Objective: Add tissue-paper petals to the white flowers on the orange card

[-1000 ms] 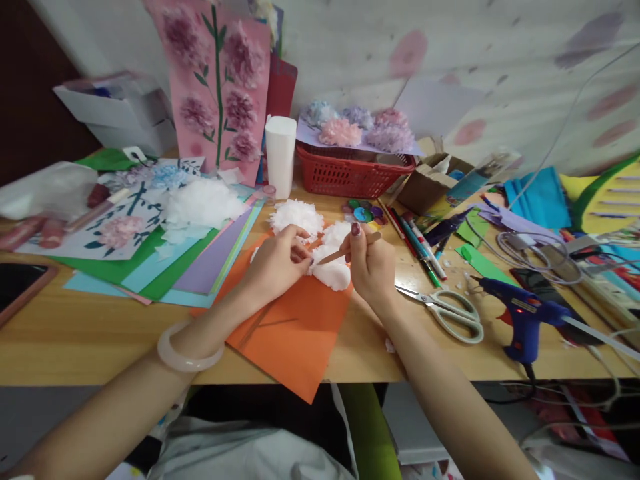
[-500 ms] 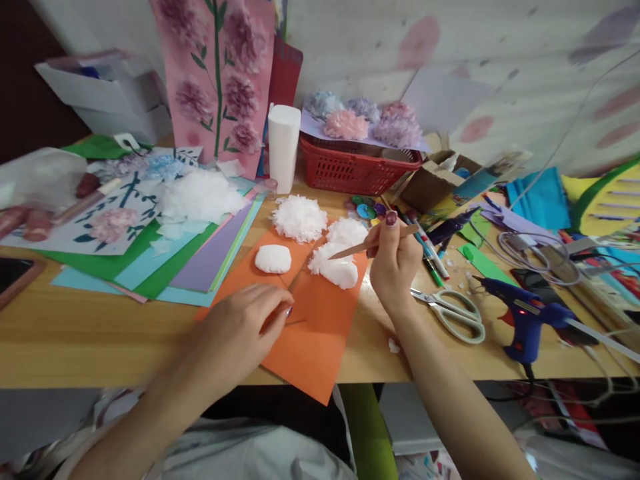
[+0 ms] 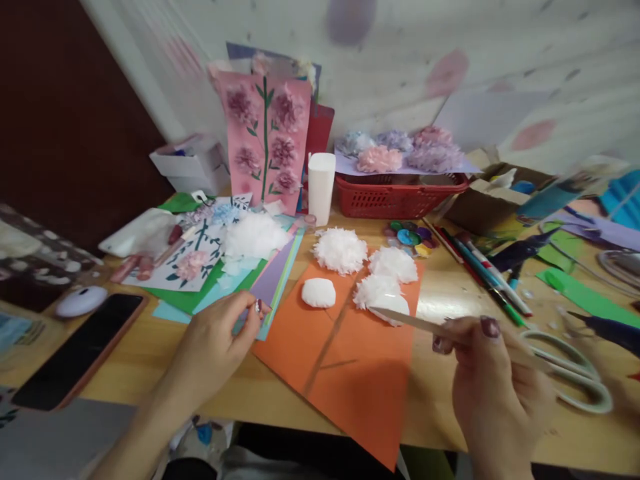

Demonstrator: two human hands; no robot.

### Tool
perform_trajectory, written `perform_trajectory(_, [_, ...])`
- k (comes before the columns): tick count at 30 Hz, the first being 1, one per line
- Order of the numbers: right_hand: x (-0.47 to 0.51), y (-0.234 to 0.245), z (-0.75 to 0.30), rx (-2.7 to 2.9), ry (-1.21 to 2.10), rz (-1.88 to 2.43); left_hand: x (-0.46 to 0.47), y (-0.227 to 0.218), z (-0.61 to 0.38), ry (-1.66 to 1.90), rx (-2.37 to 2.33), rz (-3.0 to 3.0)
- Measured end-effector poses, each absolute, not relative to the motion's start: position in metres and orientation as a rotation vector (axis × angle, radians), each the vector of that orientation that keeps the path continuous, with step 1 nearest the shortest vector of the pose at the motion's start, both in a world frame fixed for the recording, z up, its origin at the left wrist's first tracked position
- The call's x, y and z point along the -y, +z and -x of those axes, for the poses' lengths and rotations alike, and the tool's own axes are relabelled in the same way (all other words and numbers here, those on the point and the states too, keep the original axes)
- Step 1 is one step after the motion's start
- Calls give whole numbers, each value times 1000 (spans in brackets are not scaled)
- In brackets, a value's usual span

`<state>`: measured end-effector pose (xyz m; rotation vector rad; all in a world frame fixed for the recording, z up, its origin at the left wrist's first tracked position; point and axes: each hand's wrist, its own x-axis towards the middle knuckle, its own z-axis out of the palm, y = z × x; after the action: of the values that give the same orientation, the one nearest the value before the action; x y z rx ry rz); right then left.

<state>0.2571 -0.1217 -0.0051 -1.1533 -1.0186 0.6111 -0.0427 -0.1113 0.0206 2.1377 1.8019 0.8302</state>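
The right hand (image 3: 500, 380) is over the table (image 3: 435, 420) near its front edge, fingers clamped on a thin stick (image 3: 430, 327). The stick points left, its tip at the smooth, shiny part of the lower puff (image 3: 376, 291); from where I stand I cannot tell whether they touch. The left hand (image 3: 220, 347) is near the front edge too, just left of the orange sheet (image 3: 370, 407). Its thumb and forefinger are curled close, but I cannot tell whether they meet or hold anything.

The orange sheet lies aslant, one corner jutting past the table's front edge. The lower puff rests on its right half, touching the upper puff (image 3: 393, 265). The far puff (image 3: 340, 251), the fullest, is at the sheet's far end, and a smooth white pad (image 3: 319, 293) lies nearer, on the left half.

Coloured papers (image 3: 273, 283) are spread to the left, with white fluff (image 3: 255, 235) on top. A phone (image 3: 80, 350) lies near the left end of the front edge. Scissors (image 3: 580, 380) are just beyond the right hand, and pens (image 3: 493, 280) lie farther back. Along the back edge are a white tub (image 3: 321, 190) and a red basket (image 3: 400, 203) topped with pastel flowers (image 3: 380, 159).
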Motion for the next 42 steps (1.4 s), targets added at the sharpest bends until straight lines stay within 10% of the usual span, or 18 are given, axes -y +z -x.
perform_trajectory(19, [135,-41,-257,421,1003,1293,10,-5,86,1334,-2057,-1885])
perform_trajectory(42, [142,-24,-242,602,1161,1131,139,-30,-45,1289,-1205,-2377])
